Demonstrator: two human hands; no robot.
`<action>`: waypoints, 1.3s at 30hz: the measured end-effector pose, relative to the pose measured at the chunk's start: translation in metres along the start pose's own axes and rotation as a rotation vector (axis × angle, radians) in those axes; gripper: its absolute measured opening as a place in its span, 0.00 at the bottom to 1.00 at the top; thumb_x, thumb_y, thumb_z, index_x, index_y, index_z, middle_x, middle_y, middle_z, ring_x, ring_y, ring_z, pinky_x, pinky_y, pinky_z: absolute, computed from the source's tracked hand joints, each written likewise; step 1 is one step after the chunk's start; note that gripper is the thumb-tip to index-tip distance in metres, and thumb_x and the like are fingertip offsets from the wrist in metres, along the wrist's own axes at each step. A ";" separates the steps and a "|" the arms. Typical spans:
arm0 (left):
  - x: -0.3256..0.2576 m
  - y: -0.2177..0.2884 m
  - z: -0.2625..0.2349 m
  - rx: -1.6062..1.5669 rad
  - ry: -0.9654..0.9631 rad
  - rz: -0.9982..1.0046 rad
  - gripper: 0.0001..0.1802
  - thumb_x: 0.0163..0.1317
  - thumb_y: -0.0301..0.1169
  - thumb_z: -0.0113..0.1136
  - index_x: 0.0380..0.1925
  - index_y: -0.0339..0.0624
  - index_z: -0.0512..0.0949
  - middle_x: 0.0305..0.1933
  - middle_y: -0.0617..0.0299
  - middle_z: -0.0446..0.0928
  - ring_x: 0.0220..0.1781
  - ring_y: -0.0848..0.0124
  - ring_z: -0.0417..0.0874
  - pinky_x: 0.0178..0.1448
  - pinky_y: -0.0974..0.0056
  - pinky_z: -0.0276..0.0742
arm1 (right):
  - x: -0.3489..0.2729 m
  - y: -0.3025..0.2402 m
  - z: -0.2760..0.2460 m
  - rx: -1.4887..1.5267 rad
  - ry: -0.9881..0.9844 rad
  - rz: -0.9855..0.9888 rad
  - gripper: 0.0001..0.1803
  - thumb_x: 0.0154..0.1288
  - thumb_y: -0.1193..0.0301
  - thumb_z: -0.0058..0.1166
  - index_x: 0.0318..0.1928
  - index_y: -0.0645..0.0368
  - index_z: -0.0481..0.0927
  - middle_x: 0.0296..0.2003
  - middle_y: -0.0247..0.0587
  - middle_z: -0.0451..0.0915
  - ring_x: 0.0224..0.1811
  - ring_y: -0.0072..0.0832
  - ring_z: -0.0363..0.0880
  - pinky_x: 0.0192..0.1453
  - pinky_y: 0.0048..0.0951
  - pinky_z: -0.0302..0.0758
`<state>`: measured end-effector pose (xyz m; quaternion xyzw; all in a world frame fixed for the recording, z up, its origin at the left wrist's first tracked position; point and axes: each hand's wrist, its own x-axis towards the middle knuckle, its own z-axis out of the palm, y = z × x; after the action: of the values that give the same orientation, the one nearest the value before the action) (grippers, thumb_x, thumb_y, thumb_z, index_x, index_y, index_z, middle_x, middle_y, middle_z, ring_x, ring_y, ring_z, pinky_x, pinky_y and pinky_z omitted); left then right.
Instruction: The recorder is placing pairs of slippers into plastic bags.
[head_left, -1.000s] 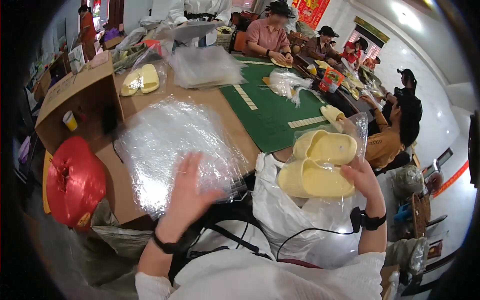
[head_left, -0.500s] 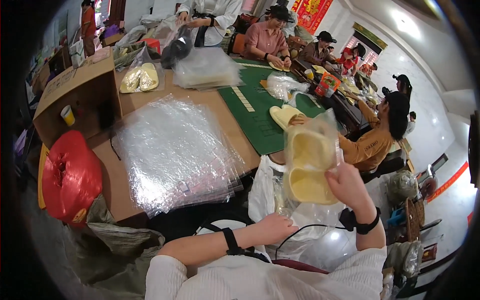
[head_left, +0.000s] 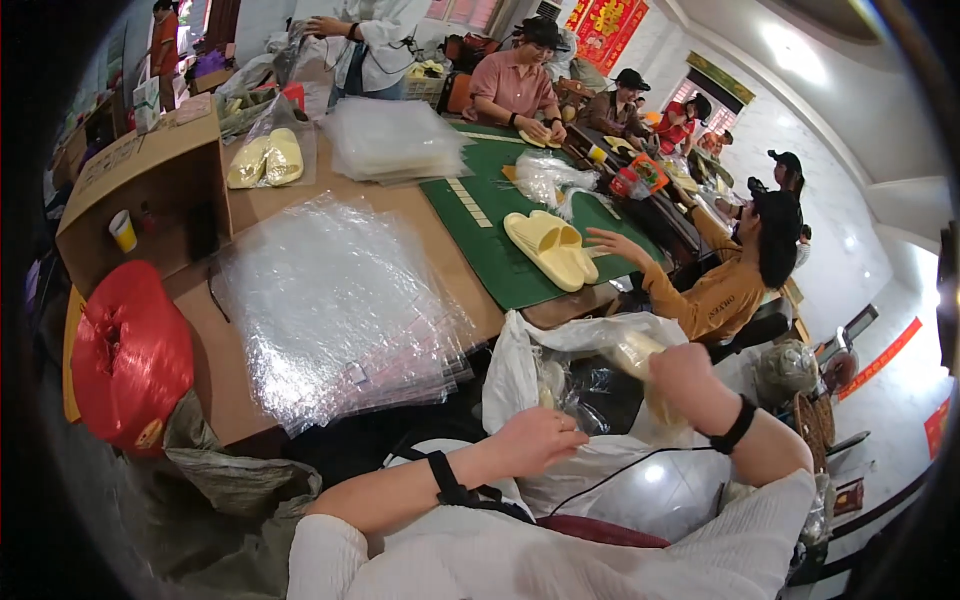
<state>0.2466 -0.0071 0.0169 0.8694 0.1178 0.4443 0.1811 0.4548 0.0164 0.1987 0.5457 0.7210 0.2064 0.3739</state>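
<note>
My right hand point(head_left: 690, 385) is closed around a clear bag of pale yellow slippers point(head_left: 632, 355), smeared by motion, over the mouth of a white sack point(head_left: 520, 385). At the near side of that mouth is my left hand point(head_left: 540, 440), its fingers curled in at the sack's edge; what lies under them is partly hidden. Clear plastic and something pale show inside the sack. Beyond it, a pair of pale yellow slippers point(head_left: 550, 250) lies on a green mat point(head_left: 480, 260), with a co-worker's open hand point(head_left: 620, 245) beside it.
A big stack of clear plastic bags point(head_left: 335, 310) covers the table's near part, with another stack point(head_left: 395, 140) behind. A cardboard box point(head_left: 145, 190) holding a paper cup point(head_left: 122, 230) and a red satiny bundle point(head_left: 132, 355) are at left. Co-workers sit along the far right.
My right hand has lowered the bagged slippers toward the sack mouth. The co-worker's hand has drawn back from the slippers on the mat. My left hand has shifted slightly.
</note>
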 end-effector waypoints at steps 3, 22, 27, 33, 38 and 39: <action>-0.002 -0.003 0.000 0.008 -0.007 0.019 0.13 0.56 0.31 0.64 0.43 0.48 0.81 0.33 0.63 0.74 0.37 0.62 0.80 0.38 0.56 0.76 | 0.018 -0.053 0.022 -0.048 0.092 -0.277 0.08 0.51 0.63 0.63 0.31 0.49 0.88 0.30 0.38 0.87 0.35 0.36 0.88 0.35 0.37 0.81; 0.002 0.006 -0.029 -0.248 0.130 0.074 0.16 0.49 0.24 0.63 0.42 0.45 0.81 0.28 0.61 0.72 0.32 0.57 0.77 0.34 0.55 0.72 | 0.250 -0.115 0.238 0.905 -1.273 -0.127 0.31 0.51 0.55 0.71 0.52 0.59 0.80 0.49 0.46 0.80 0.42 0.36 0.79 0.44 0.39 0.78; -0.015 0.002 -0.033 -0.167 -0.039 0.025 0.13 0.52 0.26 0.64 0.40 0.44 0.80 0.30 0.60 0.71 0.34 0.58 0.76 0.36 0.56 0.73 | 0.223 -0.121 0.172 0.811 -0.896 -0.204 0.29 0.47 0.56 0.74 0.47 0.60 0.84 0.41 0.45 0.83 0.37 0.38 0.80 0.43 0.40 0.78; -0.014 0.010 -0.062 -0.083 -0.165 -0.085 0.20 0.60 0.35 0.65 0.52 0.46 0.78 0.38 0.58 0.74 0.41 0.58 0.77 0.46 0.57 0.74 | 0.195 -0.072 0.033 0.659 -0.404 -0.344 0.22 0.47 0.54 0.69 0.36 0.57 0.88 0.34 0.46 0.87 0.36 0.36 0.85 0.40 0.37 0.80; -0.019 0.019 -0.108 0.013 -0.119 -0.369 0.29 0.61 0.41 0.67 0.61 0.45 0.73 0.56 0.51 0.73 0.57 0.53 0.74 0.61 0.54 0.72 | 0.283 -0.028 0.035 1.274 0.192 0.029 0.18 0.52 0.58 0.65 0.36 0.60 0.87 0.28 0.41 0.86 0.27 0.31 0.84 0.31 0.31 0.79; -0.022 0.019 -0.117 0.025 -0.124 -0.364 0.29 0.61 0.41 0.67 0.61 0.45 0.73 0.56 0.51 0.73 0.57 0.53 0.74 0.61 0.54 0.72 | 0.307 -0.018 0.049 1.331 0.271 0.132 0.19 0.52 0.58 0.65 0.37 0.61 0.87 0.29 0.44 0.86 0.30 0.34 0.86 0.34 0.34 0.80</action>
<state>0.1394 -0.0078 0.0714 0.8616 0.2674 0.3481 0.2547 0.4426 0.2941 0.0586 0.6716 0.7001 -0.1921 -0.1480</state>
